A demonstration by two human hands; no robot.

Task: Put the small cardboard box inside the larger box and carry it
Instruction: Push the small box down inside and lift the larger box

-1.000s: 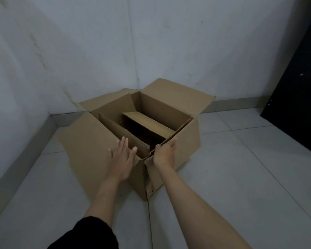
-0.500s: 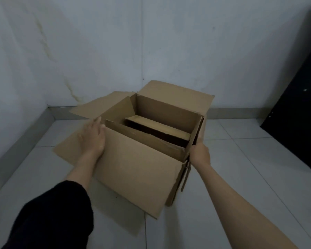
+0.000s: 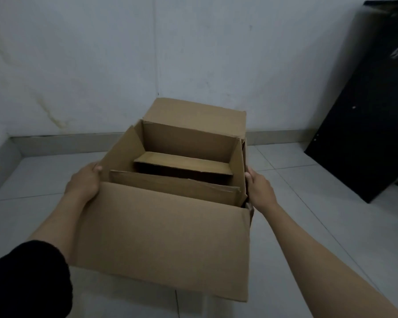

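Larger box (image 3: 161, 239): plain brown corrugated cardboard, matte, rectangular, flaps open; near flap folded toward camera, far flap upright. Small cardboard box (image 3: 184, 165): flat, same brown board, lying inside on bottom. Left hand (image 3: 84, 182) grip clamped on left wall; right hand (image 3: 260, 191) pressed flat on right wall. Glossy grey floor tiles (image 3: 319, 226). Since half second ago: both hands moved to opposite sides, box squared to camera.
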